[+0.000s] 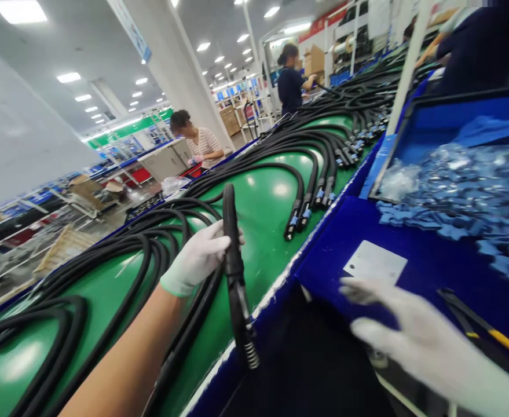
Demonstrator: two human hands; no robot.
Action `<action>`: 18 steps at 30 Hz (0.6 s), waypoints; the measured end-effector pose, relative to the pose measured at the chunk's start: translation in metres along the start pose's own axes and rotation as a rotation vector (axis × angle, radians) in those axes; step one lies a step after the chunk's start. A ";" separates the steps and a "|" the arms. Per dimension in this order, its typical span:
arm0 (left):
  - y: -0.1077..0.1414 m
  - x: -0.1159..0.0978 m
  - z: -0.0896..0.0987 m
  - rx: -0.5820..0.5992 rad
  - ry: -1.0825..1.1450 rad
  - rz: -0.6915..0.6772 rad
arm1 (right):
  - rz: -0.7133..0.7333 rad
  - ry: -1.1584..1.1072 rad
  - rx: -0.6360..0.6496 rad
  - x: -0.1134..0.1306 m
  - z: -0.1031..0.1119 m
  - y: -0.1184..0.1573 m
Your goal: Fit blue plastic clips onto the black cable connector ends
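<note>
Near the far edge of the blue desk (323, 246), a tray (404, 124) with a dark rim is set, filled with glossy clear bags (458, 174). Small blue pieces (447, 227) are heaped along its near rim and spread onto the desk. Closer to the desk's left edge a pale metal plate (378, 262) is laid; toward the right edge, yellow-and-black tool handles (508, 343) are seen.

The green surface (263, 260) is bordered on its near edge by a ragged white strip, and a stretch of green is shown between the held hose (232, 252) and the looped black hoses (300, 174) farther along. That hose, thick, black and ribbed, is gripped by the fingers of the left hand (202, 252) above the near edge, its coiled metal end pointed downward past it. The right hand (404, 333) is held with fingers spread beside the plate; owing to blur, contact cannot be judged.
</note>
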State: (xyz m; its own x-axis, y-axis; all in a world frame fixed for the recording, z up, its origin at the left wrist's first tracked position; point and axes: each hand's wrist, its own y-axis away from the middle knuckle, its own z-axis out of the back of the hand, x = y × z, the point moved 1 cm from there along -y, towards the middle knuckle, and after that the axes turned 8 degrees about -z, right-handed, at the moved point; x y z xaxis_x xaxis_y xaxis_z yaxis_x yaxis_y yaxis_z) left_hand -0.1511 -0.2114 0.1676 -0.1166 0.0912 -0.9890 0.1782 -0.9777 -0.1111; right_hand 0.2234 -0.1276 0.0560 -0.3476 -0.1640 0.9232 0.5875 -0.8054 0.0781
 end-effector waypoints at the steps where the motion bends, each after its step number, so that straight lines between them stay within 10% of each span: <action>1: -0.013 -0.001 -0.015 -0.024 0.049 -0.050 | -0.005 -0.114 0.129 0.011 -0.019 0.002; 5: -0.040 0.007 -0.069 -0.070 0.049 -0.189 | -0.134 -0.645 0.370 0.037 -0.067 0.004; 10: -0.022 0.043 -0.120 -0.190 -0.731 -0.411 | -0.183 -0.480 0.092 0.015 -0.025 0.021; 14: 0.011 0.084 -0.169 0.334 -0.887 -0.790 | -0.118 -0.068 0.084 0.014 0.026 0.055; 18: 0.022 0.116 -0.202 0.514 -0.775 -0.656 | -0.167 0.207 0.078 0.009 0.055 0.073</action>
State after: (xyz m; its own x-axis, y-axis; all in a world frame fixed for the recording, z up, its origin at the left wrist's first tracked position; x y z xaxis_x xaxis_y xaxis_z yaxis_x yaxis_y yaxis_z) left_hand 0.0367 -0.1847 0.0308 -0.6443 0.6466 -0.4084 -0.5407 -0.7628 -0.3547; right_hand 0.3029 -0.1565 0.0903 -0.5816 -0.1517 0.7992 0.5612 -0.7860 0.2592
